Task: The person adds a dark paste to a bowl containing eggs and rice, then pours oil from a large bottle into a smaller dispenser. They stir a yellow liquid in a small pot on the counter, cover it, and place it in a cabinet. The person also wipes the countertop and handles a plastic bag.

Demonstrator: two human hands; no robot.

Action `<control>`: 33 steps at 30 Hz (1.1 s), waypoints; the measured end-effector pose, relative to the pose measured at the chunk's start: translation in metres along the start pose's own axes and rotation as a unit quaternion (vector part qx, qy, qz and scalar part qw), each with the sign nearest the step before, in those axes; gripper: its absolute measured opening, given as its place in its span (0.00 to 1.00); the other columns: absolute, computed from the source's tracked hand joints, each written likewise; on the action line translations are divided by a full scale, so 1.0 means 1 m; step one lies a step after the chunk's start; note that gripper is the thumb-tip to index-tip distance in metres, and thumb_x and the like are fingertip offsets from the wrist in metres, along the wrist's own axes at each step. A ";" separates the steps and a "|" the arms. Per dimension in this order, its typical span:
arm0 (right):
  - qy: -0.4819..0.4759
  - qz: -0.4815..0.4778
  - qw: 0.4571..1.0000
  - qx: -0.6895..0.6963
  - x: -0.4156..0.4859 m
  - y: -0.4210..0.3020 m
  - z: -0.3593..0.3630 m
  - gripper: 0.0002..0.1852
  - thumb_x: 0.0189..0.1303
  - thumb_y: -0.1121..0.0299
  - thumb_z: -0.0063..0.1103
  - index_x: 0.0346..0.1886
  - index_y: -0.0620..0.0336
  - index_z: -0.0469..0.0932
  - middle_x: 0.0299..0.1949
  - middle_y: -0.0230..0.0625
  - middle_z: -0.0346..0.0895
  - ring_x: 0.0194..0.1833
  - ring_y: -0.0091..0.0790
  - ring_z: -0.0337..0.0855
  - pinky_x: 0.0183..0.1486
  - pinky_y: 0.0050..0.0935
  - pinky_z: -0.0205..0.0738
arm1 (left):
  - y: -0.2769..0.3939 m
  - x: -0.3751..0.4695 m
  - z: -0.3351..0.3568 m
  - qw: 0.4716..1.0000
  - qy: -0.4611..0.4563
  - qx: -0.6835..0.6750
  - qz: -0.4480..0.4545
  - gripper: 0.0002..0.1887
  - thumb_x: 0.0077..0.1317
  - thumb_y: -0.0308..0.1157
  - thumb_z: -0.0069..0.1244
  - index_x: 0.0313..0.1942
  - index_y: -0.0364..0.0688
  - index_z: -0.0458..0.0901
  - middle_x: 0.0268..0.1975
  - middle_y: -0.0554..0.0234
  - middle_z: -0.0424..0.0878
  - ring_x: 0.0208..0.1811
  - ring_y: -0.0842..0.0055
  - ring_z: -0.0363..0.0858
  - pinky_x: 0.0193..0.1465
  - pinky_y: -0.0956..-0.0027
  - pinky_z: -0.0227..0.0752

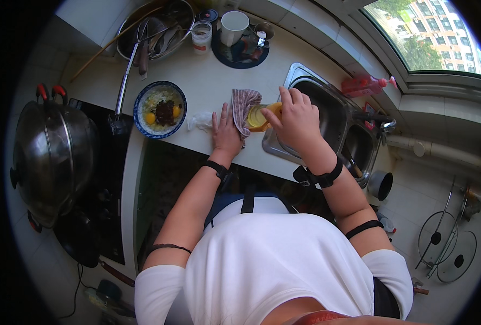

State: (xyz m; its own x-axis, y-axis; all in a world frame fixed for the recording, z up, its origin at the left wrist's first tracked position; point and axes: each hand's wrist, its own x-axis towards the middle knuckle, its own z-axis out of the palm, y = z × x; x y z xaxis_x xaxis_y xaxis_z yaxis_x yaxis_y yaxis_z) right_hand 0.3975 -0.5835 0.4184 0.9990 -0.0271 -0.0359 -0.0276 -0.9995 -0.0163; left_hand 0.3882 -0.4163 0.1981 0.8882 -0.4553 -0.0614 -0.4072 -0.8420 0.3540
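My left hand (pixel 229 140) lies spread on the white countertop, against a striped cloth (pixel 244 106); its thumb side meets the cloth. Right of the cloth is a clear container with yellow contents (pixel 256 117) and an orange part. My right hand (pixel 301 118) is over its orange end, thumb across it and other fingers raised; whether it grips is hidden. A crumpled clear plastic bag (pixel 201 121) lies left of my left hand. Further left, a blue-rimmed bowl (pixel 138 118) contains two egg yolks, a dark brown paste and pale, greenish chopped food.
A steel double sink (pixel 295 73) borders my right hand, with a pink pump bottle (pixel 364 86) behind. At the back stand a utensil-filled metal basin (pixel 120 40), a jar (pixel 201 37) and a white mug (pixel 234 27). A large lidded pot (pixel 53 158) occupies the hob.
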 end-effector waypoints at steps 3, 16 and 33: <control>-0.107 0.159 0.981 0.029 0.004 -0.011 0.002 0.38 0.59 0.42 0.77 0.61 0.63 0.77 0.54 0.49 0.84 0.59 0.51 0.88 0.50 0.47 0.86 | 0.000 -0.001 -0.003 1.000 0.010 -0.017 0.024 0.40 0.74 0.49 0.55 0.82 0.49 0.63 0.85 0.58 0.60 0.91 0.57 0.40 0.89 0.39 0.33; -0.021 -0.015 0.994 0.108 -0.009 0.012 0.006 0.25 0.52 0.71 0.75 0.55 0.57 0.80 0.52 0.46 0.84 0.56 0.52 0.86 0.53 0.48 0.85 | -0.013 -0.011 -0.038 0.861 0.092 -0.497 -0.060 0.26 0.72 0.28 0.61 0.68 0.33 0.76 0.62 0.43 0.86 0.65 0.52 0.85 0.68 0.57 0.77; -0.075 0.091 0.987 0.113 -0.013 0.007 0.007 0.33 0.50 0.63 0.81 0.62 0.59 0.80 0.59 0.48 0.78 0.60 0.54 0.83 0.60 0.47 0.83 | 0.001 -0.017 -0.037 0.876 0.025 -0.481 -0.018 0.23 0.76 0.32 0.57 0.67 0.32 0.77 0.62 0.41 0.86 0.64 0.54 0.85 0.67 0.58 0.76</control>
State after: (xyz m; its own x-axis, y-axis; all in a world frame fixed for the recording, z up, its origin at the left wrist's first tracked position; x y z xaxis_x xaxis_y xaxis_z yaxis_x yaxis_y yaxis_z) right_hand 0.3838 -0.5898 0.4113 0.9608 -0.1853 -0.2064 -0.2297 -0.9485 -0.2180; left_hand 0.3803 -0.3987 0.2345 0.9153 -0.3989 -0.0561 -0.0318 -0.2105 0.9771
